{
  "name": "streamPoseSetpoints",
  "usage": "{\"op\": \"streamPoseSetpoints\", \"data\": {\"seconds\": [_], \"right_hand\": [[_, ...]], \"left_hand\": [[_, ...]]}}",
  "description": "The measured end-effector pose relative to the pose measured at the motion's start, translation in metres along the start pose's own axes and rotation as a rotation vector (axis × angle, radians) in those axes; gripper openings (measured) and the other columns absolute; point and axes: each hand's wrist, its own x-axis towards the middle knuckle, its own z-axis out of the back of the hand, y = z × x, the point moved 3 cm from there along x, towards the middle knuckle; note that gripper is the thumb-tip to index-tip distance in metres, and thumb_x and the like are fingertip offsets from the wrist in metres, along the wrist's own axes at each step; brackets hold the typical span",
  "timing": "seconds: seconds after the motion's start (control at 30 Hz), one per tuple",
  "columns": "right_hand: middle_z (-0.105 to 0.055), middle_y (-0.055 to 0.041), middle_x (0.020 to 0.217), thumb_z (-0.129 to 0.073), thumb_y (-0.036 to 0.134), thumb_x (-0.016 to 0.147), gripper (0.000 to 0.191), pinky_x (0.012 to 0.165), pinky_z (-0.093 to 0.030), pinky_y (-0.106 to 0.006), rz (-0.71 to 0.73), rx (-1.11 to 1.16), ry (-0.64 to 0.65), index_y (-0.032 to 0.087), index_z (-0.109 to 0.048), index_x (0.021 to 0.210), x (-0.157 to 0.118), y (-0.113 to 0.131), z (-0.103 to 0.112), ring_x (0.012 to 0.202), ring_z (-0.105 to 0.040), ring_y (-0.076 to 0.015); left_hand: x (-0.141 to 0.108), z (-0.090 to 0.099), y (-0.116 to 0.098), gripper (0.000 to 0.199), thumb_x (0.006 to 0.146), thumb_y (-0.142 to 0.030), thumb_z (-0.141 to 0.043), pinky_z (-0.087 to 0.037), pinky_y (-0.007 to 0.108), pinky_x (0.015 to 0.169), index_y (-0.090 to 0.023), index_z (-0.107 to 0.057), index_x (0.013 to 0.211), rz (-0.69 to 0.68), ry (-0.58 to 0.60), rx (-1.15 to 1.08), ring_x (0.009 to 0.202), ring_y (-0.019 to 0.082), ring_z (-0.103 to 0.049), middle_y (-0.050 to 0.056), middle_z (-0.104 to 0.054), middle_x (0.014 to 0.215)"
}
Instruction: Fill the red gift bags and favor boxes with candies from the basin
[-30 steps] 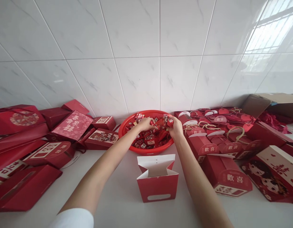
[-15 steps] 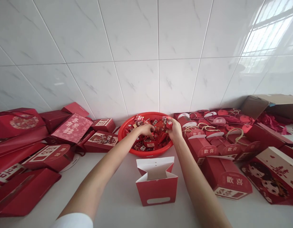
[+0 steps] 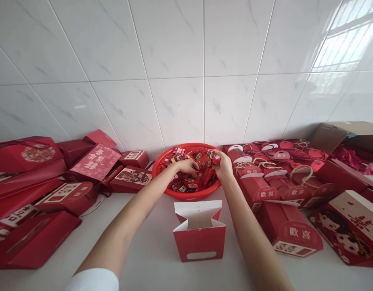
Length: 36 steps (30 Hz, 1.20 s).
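Note:
My left hand (image 3: 187, 166) reaches into a red plastic basket (image 3: 191, 196) of wrapped candies (image 3: 206, 178). Its fingers curl down and close on a red wrapped candy, which they partly hide. At the basket's right rim, my right hand (image 3: 224, 165) is closed around several small red wrapped candies (image 3: 216, 158), held against the fingers. An open red gift box (image 3: 200, 244) stands upright in front of the basket, between my forearms. Its white inner flaps are spread, and a pale oblong slot marks its front.
Red gift boxes (image 3: 97, 161) lie piled at the left. Rows of closed red boxes with rope handles (image 3: 267, 194) fill the right side. A box with cartoon figures (image 3: 340, 230) lies at the far right, near a brown carton (image 3: 328, 137). A tiled wall (image 3: 174, 109) rises behind.
My left fingers have drawn closer together among the candies. My right hand stays at the rim with its candies. The view has shifted slightly.

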Motion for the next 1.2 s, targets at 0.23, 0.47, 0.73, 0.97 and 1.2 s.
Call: {"op": "streamPoseSetpoints", "data": {"seconds": [0.23,0.47,0.73,0.97,1.2], "right_hand": [[-0.067,0.002,0.064,-0.068,0.021,0.055,0.012,0.046,-0.043,-0.025,-0.002,-0.001,-0.004,0.019,-0.068,0.067,-0.002,0.0,-0.001,0.056,-0.059,-0.0141],[-0.066,0.0019,0.062,-0.069,0.021,0.053,0.013,0.045,-0.042,-0.023,-0.002,0.001,-0.01,0.019,-0.068,0.066,-0.001,0.001,-0.001,0.056,-0.059,-0.0137],[-0.065,0.0035,0.062,-0.068,0.022,0.055,0.011,0.046,-0.043,-0.023,0.02,0.003,-0.014,0.019,-0.067,0.065,0.002,-0.002,0.001,0.057,-0.058,-0.0128],[-0.067,0.0019,0.063,-0.068,0.022,0.056,0.01,0.046,-0.041,-0.022,0.029,-0.017,0.007,0.02,-0.068,0.066,0.002,-0.001,0.001,0.058,-0.06,-0.0141],[-0.07,0.0002,0.067,-0.066,0.022,0.059,0.01,0.047,-0.043,-0.023,0.022,-0.043,0.032,0.019,-0.071,0.068,0.0,0.001,0.0,0.059,-0.061,-0.0141]], "left_hand": [[-0.002,-0.001,-0.006,0.027,0.067,-0.037,-0.076,-0.048,0.024,0.076,-0.021,-0.079,0.089,-0.054,0.003,-0.106,0.09,0.021,-0.068,0.001,-0.077,0.094],[-0.004,-0.001,-0.008,0.015,0.07,-0.031,-0.071,-0.047,0.025,0.076,-0.021,-0.078,0.078,-0.049,0.018,-0.147,0.086,0.02,-0.067,0.001,-0.078,0.089],[0.001,-0.006,-0.009,0.028,0.055,-0.026,-0.079,-0.045,0.024,0.067,-0.02,-0.075,0.083,-0.072,0.094,-0.146,0.076,0.018,-0.063,-0.003,-0.071,0.077],[-0.001,0.006,-0.01,0.04,0.067,-0.025,-0.075,-0.049,0.027,0.084,-0.02,-0.074,0.106,-0.114,-0.078,-0.236,0.096,0.021,-0.065,0.002,-0.074,0.1],[0.0,0.012,-0.006,0.054,0.079,-0.032,-0.071,-0.052,0.035,0.09,-0.016,-0.064,0.13,-0.117,-0.248,-0.326,0.104,0.025,-0.067,0.01,-0.073,0.118]]}}
